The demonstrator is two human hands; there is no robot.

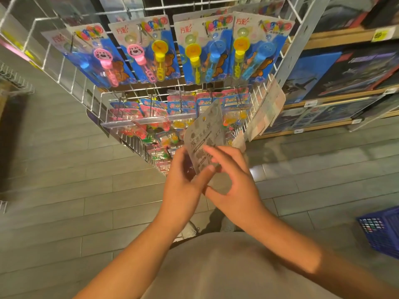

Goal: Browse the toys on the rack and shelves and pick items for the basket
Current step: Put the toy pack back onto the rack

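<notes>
A carded toy pack [205,130] shows its grey printed back to me in front of the white wire rack [302,35]. My left hand [183,182] grips its lower left edge, with the thumb on the card's back. My right hand [233,182] pinches the lower right part, fingers curled on the card. Bubble wand packs [200,50] hang in a row on the rack's upper hooks. Small colourful toy packs [155,117] hang on the lower hooks behind the held card. A blue basket [382,231] stands on the floor at the right edge.
Wooden shelves [336,37] with large dark boxed toys [354,72] fill the right side. A paper strip [267,108] hangs off the rack's right post. Grey plank floor [64,190] lies on the left. My shoes [190,230] show below my hands.
</notes>
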